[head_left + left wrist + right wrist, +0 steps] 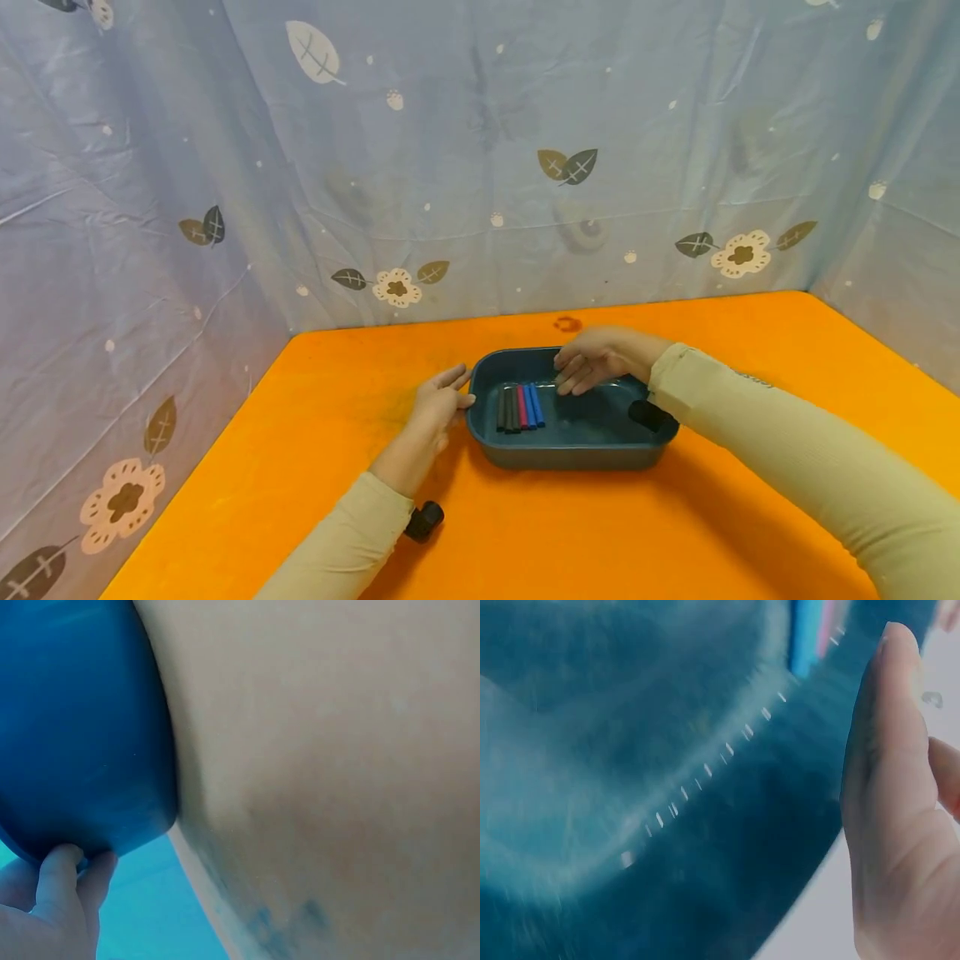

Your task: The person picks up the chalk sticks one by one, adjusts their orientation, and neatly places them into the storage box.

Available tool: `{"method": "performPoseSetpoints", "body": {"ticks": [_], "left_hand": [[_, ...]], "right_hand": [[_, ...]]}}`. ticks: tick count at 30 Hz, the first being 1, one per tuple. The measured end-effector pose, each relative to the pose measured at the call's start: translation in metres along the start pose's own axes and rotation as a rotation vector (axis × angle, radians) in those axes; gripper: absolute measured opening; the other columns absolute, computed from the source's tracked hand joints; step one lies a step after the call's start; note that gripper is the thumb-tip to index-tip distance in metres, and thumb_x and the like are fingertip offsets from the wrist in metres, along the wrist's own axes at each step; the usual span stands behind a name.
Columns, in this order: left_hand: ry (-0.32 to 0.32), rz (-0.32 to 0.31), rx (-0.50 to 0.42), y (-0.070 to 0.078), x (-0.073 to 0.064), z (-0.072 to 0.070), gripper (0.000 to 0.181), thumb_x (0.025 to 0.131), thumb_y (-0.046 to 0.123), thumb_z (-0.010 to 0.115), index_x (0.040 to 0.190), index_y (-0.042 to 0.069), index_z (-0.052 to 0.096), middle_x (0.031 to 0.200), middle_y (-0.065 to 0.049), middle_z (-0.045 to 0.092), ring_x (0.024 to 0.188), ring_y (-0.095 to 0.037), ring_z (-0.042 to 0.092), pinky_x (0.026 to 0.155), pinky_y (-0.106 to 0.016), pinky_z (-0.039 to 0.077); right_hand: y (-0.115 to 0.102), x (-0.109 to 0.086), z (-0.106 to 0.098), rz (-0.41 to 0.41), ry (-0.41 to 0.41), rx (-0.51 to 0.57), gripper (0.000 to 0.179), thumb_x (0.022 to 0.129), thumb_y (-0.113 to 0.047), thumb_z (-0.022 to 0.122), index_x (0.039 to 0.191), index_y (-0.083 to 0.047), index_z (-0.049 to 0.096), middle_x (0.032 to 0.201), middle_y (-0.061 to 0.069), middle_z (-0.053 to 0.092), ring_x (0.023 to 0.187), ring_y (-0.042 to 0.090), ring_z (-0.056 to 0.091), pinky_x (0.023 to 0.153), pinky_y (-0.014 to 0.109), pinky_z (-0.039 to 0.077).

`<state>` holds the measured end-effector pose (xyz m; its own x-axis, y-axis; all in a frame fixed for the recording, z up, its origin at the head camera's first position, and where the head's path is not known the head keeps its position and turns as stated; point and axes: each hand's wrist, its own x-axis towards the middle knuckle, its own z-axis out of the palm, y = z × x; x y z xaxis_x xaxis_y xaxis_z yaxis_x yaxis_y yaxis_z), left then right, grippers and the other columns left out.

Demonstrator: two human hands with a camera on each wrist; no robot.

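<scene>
A dark blue-green rectangular basin (585, 457) stands on the orange surface. Inside, toward its left, several slim sticks (521, 408) lie side by side, black, pink-red and blue; their exact kind is unclear. At the basin's left end, my left hand (435, 406) touches the rim with extended fingers and thumb. The left wrist view shows those fingertips (63, 856) against the basin's edge (161, 750). My right hand (596, 360) is over the back of the basin, right of the sticks, its fingers relaxed and holding nothing. The right wrist view has this hand (896, 787) beside the basin wall.
Black wrist cameras sit on both forearms; the right one (648, 414) is over the basin's right end, the left one (424, 522) above the orange tabletop (570, 533). Behind and at both sides hangs a pale curtain (480, 167) with leaves and flowers.
</scene>
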<state>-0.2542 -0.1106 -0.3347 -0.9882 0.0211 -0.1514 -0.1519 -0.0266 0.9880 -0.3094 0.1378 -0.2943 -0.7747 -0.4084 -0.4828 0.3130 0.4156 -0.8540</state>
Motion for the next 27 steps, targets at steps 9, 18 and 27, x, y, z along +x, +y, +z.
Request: {"method": "performPoseSetpoints", "body": {"ticks": [9, 18, 27], "left_hand": [[0.000, -0.004, 0.011, 0.000, -0.001, -0.001, 0.057, 0.093, -0.014, 0.051, 0.147, -0.002, 0.038, 0.148, -0.018, 0.042, 0.052, -0.008, 0.044, 0.059, -0.019, 0.042], [0.003, -0.003, 0.020, 0.000, -0.003, -0.001, 0.057, 0.093, -0.013, 0.051, 0.147, -0.001, 0.039, 0.148, -0.018, 0.043, 0.047, -0.007, 0.033, 0.055, -0.018, 0.035], [-0.007, -0.003, 0.009, 0.000, -0.003, -0.001, 0.057, 0.093, -0.013, 0.050, 0.148, -0.002, 0.037, 0.148, -0.019, 0.042, 0.045, -0.007, 0.030, 0.054, -0.018, 0.034]], "right_hand": [[-0.010, -0.040, -0.038, -0.073, -0.028, -0.016, 0.059, 0.104, -0.016, 0.038, 0.147, 0.017, 0.014, 0.145, 0.039, 0.030, 0.098, 0.017, 0.065, 0.089, 0.031, 0.052], [0.008, -0.069, -0.072, -0.093, 0.027, 0.018, 0.060, 0.104, -0.017, 0.039, 0.146, 0.019, 0.014, 0.126, 0.032, 0.055, 0.092, 0.017, 0.068, 0.087, 0.032, 0.053], [0.034, -0.093, -0.095, -0.045, 0.069, 0.059, 0.052, 0.104, -0.017, 0.039, 0.142, 0.017, 0.026, 0.099, 0.007, 0.067, 0.087, 0.016, 0.068, 0.083, 0.031, 0.054]]}}
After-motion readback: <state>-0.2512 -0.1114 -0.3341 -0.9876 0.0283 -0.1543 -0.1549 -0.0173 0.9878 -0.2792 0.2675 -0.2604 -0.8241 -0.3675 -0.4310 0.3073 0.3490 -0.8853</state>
